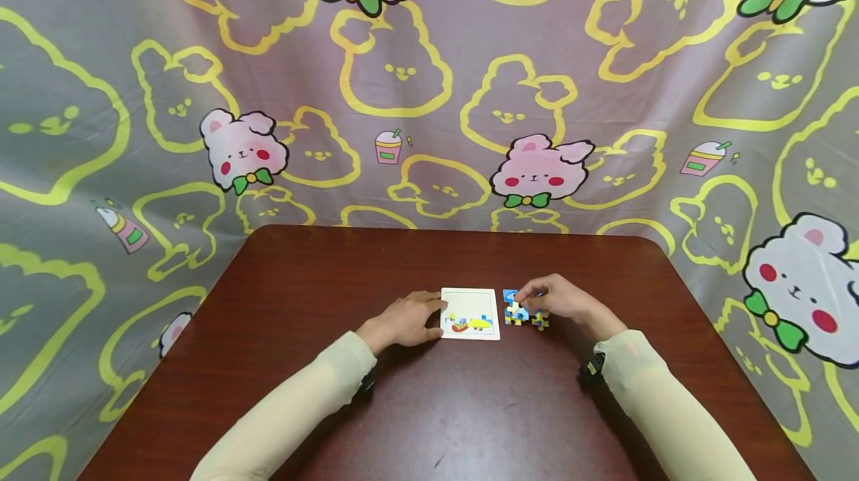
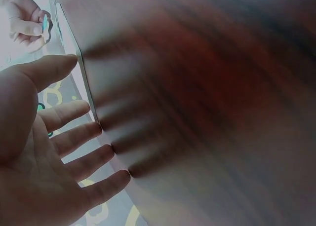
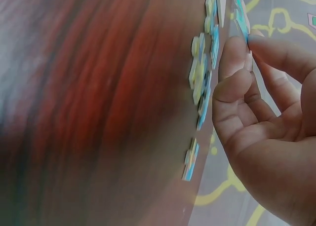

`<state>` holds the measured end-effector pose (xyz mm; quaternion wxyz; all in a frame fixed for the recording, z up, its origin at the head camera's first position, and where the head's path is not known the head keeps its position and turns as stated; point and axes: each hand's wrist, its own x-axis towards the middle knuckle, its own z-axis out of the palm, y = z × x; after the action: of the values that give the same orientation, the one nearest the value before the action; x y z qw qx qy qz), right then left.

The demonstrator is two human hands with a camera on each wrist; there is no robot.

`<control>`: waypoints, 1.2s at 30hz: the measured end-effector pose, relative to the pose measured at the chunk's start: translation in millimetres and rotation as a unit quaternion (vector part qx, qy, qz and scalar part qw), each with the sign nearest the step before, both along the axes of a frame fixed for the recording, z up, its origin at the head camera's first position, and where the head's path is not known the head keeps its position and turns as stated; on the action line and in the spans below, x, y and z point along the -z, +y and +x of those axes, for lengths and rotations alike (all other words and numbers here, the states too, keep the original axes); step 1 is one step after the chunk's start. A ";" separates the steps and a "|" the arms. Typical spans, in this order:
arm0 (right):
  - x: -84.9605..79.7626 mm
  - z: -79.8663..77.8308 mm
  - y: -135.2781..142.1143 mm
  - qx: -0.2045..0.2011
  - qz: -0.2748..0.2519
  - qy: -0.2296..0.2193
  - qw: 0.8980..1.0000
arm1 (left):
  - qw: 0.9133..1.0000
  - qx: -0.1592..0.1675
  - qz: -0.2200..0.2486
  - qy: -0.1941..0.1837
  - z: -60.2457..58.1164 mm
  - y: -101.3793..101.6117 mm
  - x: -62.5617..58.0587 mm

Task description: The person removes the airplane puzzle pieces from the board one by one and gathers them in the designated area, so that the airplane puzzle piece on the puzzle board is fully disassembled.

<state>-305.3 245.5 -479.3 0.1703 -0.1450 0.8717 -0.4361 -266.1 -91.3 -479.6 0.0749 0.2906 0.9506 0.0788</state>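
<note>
A white square puzzle tray [image 1: 470, 303] lies on the table, with joined colourful pieces [image 1: 479, 324] along its near side. My left hand [image 1: 406, 319] rests at the tray's left edge, thumb and fingers spread and fairly straight; in the left wrist view the thumb [image 2: 64, 67] touches the tray's rim. Between thumb and fingertips, my right hand [image 1: 560, 298] pinches a puzzle piece [image 3: 241, 18], held up above the table. Just below that hand, loose blue and yellow puzzle pieces [image 3: 199, 83] lie to the right of the tray, partly hidden by it in the head view.
The brown wooden table [image 1: 443, 414] has rounded far corners and meets a patterned cloth [image 1: 429, 101] hanging behind and at both sides. A dark strapped device [image 1: 593, 368] sits on the right wrist. One puzzle piece [image 3: 191, 162] lies apart from the others.
</note>
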 end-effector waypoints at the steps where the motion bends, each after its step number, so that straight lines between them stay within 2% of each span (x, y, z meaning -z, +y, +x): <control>1: 0.3 0.2 1.7 0.001 0.000 -0.001 1.000 | 1.000 0.000 -0.001 0.001 0.1 0.2 -0.3; 10: 0.4 4.9 21.0 -0.002 0.006 -0.001 1.000 | 1.000 -0.008 -0.004 -0.006 2.2 1.6 -5.2; 19: 1.9 8.6 43.1 0.004 0.003 -0.004 1.000 | 1.000 -0.010 -0.009 -0.001 1.5 1.3 0.8; 36: -1.9 17.0 66.3 0.023 0.004 -0.023 0.999 | 1.000 -0.009 -0.020 0.002 1.7 2.3 -0.7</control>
<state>-288.3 311.7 -477.4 0.1803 -0.1143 0.8724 -0.4398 -264.4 -89.0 -478.9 0.0779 0.2806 0.9548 0.0598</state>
